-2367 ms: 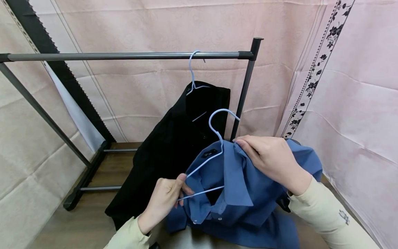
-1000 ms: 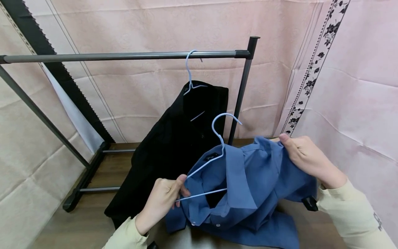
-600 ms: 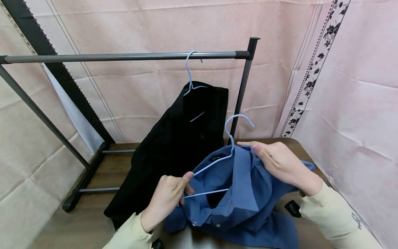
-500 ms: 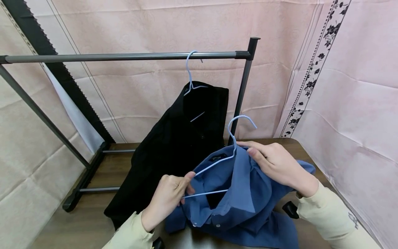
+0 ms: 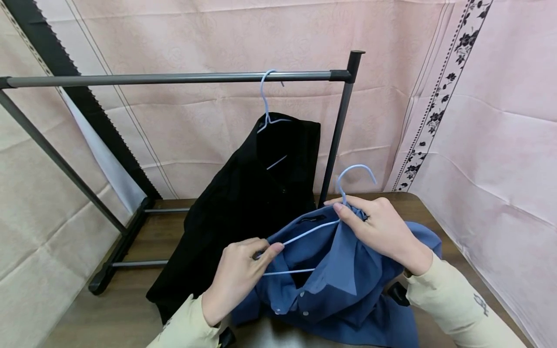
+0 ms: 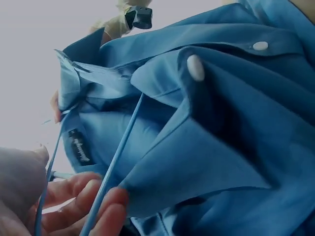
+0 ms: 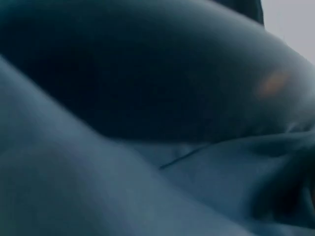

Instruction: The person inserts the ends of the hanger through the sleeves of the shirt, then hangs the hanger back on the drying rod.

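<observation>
A blue button-up shirt lies bunched over the table, a light-blue wire hanger partly inside its collar. My left hand pinches one side of the hanger between thumb and fingers. In the left wrist view, both hanger wires run past the left fingers into the shirt's neck opening, beside the dark label. My right hand grips the collar just below the hanger's hook, which points up and right. Blue fabric fills most of the right wrist view, hiding the right fingers there.
A grey clothes rack stands behind, on a wooden table. From its bar hangs a black garment on another light-blue hanger, just behind the shirt. Pink cloth covers the walls around.
My right hand has moved left from the shirt's shoulder to the collar by the hook. The held hanger has slid right and slightly down, and my left hand has shifted a little right.
</observation>
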The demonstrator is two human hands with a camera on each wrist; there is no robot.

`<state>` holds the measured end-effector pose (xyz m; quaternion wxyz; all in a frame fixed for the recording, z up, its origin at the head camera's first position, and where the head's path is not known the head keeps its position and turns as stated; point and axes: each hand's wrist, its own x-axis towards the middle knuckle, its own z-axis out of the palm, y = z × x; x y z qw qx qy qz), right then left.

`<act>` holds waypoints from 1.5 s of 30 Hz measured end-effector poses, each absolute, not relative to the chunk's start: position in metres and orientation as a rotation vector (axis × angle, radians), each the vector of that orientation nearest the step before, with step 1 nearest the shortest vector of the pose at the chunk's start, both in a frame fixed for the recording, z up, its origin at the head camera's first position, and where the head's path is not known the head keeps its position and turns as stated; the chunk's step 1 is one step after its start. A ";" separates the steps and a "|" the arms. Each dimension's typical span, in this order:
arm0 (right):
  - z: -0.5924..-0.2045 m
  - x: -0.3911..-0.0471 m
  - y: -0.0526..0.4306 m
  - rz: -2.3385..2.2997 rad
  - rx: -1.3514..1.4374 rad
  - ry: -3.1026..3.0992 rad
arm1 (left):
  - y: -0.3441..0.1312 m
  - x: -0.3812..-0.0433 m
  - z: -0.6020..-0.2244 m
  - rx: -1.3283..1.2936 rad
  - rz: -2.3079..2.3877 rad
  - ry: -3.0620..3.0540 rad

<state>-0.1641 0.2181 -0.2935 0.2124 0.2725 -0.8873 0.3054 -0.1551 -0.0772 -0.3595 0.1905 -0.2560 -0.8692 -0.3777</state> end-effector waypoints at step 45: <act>-0.288 -0.178 0.240 0.904 0.430 -2.221 | -0.083 -0.181 -0.380 -0.727 -1.870 -2.672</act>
